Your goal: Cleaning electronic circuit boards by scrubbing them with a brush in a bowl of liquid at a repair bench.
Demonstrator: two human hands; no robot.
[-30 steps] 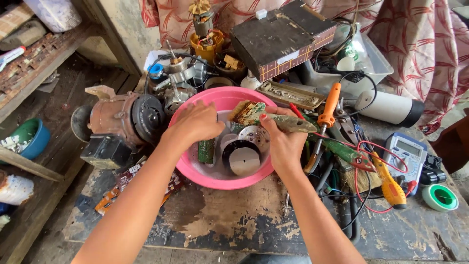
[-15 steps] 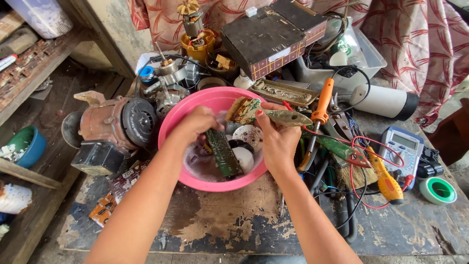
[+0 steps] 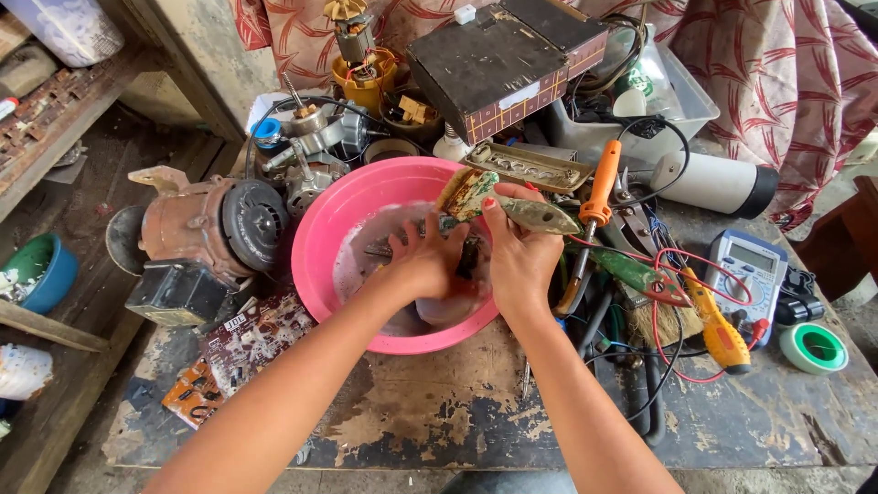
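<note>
Near edge of the table (image 3: pixel 439 430) lies bare: open approach to the pink basin (image 3: pixel 334 238). Left flank blocked by a rusty motor (image 3: pixel 215 224) touching the basin; right flank crowded with tools and cables (orange-handled screwdriver (image 3: pixel 599 187), multimeter (image 3: pixel 754 270)). Far side walled by a dark box (image 3: pixel 494 64).

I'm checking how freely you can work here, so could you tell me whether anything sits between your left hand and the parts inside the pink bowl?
Nothing visible does: the left hand is already down inside the pink bowl, resting on the parts.
</note>
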